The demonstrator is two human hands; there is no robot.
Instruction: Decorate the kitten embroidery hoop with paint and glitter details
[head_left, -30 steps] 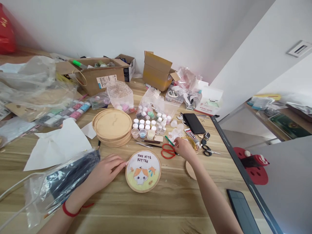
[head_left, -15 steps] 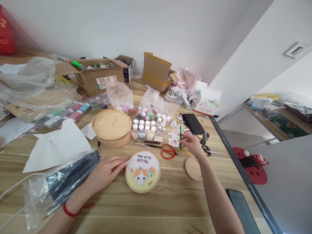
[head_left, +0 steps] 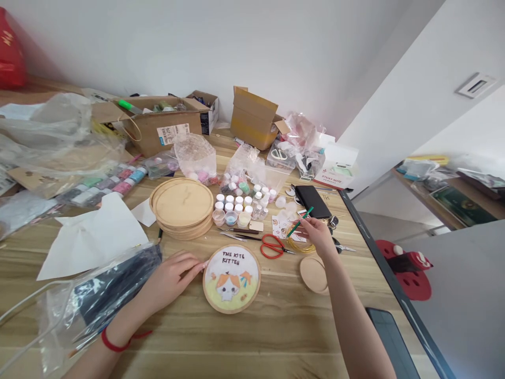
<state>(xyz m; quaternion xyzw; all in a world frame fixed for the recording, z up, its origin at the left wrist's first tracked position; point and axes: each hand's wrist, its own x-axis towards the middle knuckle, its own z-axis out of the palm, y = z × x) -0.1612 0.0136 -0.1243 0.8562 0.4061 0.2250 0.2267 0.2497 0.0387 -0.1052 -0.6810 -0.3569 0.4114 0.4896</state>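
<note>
A round wooden hoop with a cat picture and the words "THE KITE KITTEN" (head_left: 232,278) lies flat on the wooden table (head_left: 276,326). My left hand (head_left: 173,275) rests at the hoop's left rim, its fingertips pinched together against the edge. My right hand (head_left: 317,234) is raised over the table to the right of the red-handled scissors (head_left: 272,246). It grips a thin green stick-like tool (head_left: 299,221) that slants up to the right. A small wooden disc (head_left: 313,274) lies below that wrist.
Behind the hoop stand several small white-capped jars (head_left: 239,202) and a stack of wooden rounds (head_left: 182,206). Cardboard boxes (head_left: 252,118), plastic bags (head_left: 59,131) and white paper (head_left: 94,234) crowd the back and left. A black case (head_left: 313,201) and a phone (head_left: 390,342) lie at the right.
My right hand lifted the green tool from beside the scissors, moved right and tilted it from upright to slanted. My left hand stayed at the hoop.
</note>
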